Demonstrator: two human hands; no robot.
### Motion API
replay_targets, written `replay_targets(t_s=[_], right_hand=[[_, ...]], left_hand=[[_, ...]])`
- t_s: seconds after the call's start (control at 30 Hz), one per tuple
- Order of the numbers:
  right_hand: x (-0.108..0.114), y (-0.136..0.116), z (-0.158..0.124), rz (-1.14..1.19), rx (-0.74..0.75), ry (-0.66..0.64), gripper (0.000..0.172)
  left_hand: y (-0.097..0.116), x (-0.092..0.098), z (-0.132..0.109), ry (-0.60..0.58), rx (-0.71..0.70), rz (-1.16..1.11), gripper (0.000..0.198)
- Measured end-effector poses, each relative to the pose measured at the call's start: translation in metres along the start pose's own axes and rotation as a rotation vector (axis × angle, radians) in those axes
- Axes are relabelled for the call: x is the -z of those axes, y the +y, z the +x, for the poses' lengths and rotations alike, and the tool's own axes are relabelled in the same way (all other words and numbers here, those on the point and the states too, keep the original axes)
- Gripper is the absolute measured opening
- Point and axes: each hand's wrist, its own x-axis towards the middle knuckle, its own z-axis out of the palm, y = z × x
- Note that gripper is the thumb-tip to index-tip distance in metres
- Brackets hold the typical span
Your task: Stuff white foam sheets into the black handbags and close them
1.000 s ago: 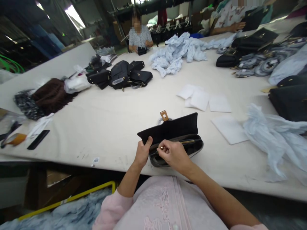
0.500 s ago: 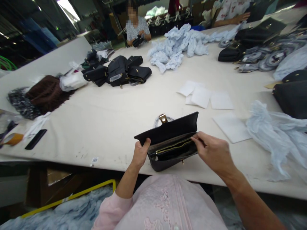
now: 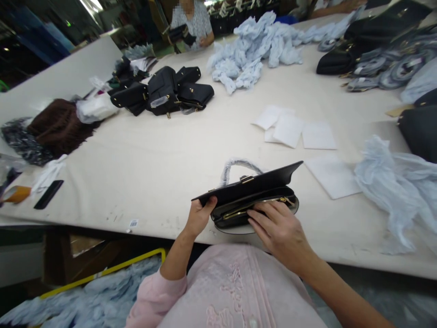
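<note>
A black handbag (image 3: 252,184) lies near the table's front edge, its flap raised and its mouth facing me. Its left end is gripped by my left hand (image 3: 200,217), with the thumb over the flap's corner. Fingers of my right hand (image 3: 278,228) are bent over the gold zip (image 3: 235,213) at the middle of the opening; their tips are partly hidden. The zip's pull shows at the right end. Behind the flap rises a carry handle (image 3: 239,164) wrapped in clear plastic. A gold clasp (image 3: 246,179) sits at the flap's edge.
White sheets (image 3: 288,130) and crumpled pale-blue tissue (image 3: 385,182) lie to the right. Several black bags (image 3: 164,91) stand at the back left, more (image 3: 341,57) at the back right. A person (image 3: 193,27) sits across the table. Tissue fills a yellow-rimmed bin (image 3: 102,273) below left.
My right hand has moved left from the bag's right end to the zip in the middle. The bag has tipped, and its handle now stands up behind the flap.
</note>
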Motion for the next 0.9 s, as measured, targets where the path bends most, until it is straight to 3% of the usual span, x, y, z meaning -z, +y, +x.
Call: replay_targets(t_s=[0.17,0.3,0.37,0.53,0.67,0.73,0.8,0.9], right_hand=[[-0.014,-0.003,0.004,-0.031,-0.010,-0.150,0.022],[-0.010,-0.001,0.009,-0.057,-0.065,-0.252,0.030],[-0.008,0.001,0.013,-0.026,-0.077,-0.294,0.030],[-0.007,0.003,0.020,0.007,-0.046,-0.310,0.016],[-0.013,0.007,0.020,0.010,-0.053,-0.301,0.024],[-0.016,0.011,0.023,0.012,-0.059,-0.280,0.022],[-0.019,0.016,0.029,0.008,-0.056,-0.257,0.016],[-0.021,0.021,0.042,0.007,-0.085,-0.211,0.018]], left_hand=[[0.000,-0.002,-0.001,0.061,0.023,0.009,0.043],[0.015,-0.005,-0.003,0.207,0.029,0.168,0.044],[0.026,-0.010,-0.008,0.276,-0.110,0.182,0.048],[0.042,-0.031,-0.031,0.411,-0.721,0.386,0.084],[0.049,-0.036,-0.046,0.601,-1.052,0.546,0.084],[0.056,-0.031,-0.049,0.659,-1.134,0.626,0.071],[0.065,-0.026,-0.051,0.558,-1.142,0.686,0.047],[0.070,-0.031,-0.053,0.106,-1.189,0.632,0.031]])
